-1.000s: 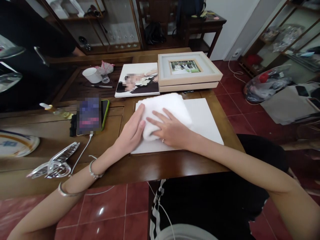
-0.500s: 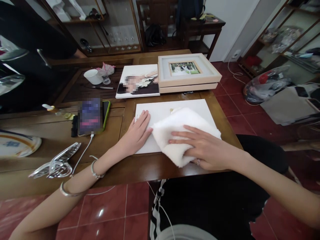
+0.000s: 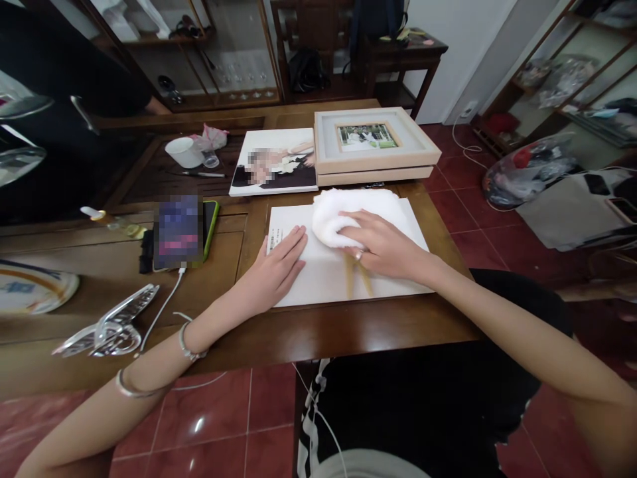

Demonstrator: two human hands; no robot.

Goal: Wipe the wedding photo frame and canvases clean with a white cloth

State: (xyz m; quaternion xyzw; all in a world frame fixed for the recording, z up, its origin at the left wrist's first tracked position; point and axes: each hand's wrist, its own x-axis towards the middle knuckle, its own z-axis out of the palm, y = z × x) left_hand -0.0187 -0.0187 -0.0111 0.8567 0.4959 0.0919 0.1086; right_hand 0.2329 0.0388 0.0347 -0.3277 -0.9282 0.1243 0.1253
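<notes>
My right hand (image 3: 381, 245) is closed on a fluffy white cloth (image 3: 358, 207), which it presses against a white board (image 3: 313, 282) lying flat on the wooden table. The cloth covers the board's far middle part. Two tan, tapering strips (image 3: 350, 279) show on the board below my right hand. My left hand (image 3: 279, 269) lies flat on the board's left side, fingers stretched out, beside some small printed text and a barcode (image 3: 275, 240).
Behind the board lie a photo panel (image 3: 273, 159) and stacked wooden picture frames (image 3: 373, 162). To the left are a phone (image 3: 179, 232) on a cable, a dropper bottle (image 3: 114, 222), a shiny metallic object (image 3: 107, 325) and a white cup (image 3: 184, 153). Another person's dark sleeve (image 3: 99, 66) is at upper left.
My right hand has moved the cloth away from me to the board's far edge, uncovering the near part with the tan strips. My left hand has shifted slightly, and the printed text now shows.
</notes>
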